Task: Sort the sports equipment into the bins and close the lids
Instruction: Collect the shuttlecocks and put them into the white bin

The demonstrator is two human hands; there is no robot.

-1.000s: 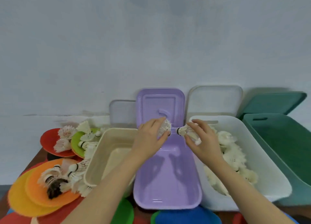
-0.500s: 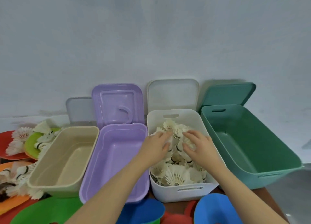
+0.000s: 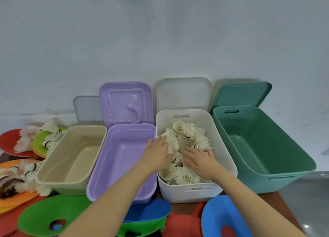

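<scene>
Four open bins stand in a row: beige bin (image 3: 53, 179), purple bin (image 3: 99, 176), white bin (image 3: 224, 144) and green bin (image 3: 302, 158). The white bin holds a heap of white shuttlecocks (image 3: 188, 135). My left hand (image 3: 158, 153) lies flat over the white bin's left rim, fingers straight on the shuttlecocks. My right hand (image 3: 201, 158) rests palm down on the heap, fingers spread. Neither hand grips anything. More loose shuttlecocks (image 3: 30, 135) lie on coloured discs at the left.
Each bin's lid leans against the wall behind it: grey lid (image 3: 85, 108), purple lid (image 3: 124, 101), white lid (image 3: 183, 94), green lid (image 3: 243, 94). Flat cone discs in green (image 3: 41, 217), blue (image 3: 219, 217), red and orange (image 3: 16, 199) crowd the table's front and left.
A second ago both hands held shuttlecocks above the purple bin. They carried them right into the white bin and let go; both hands now lie flat on the heap.
</scene>
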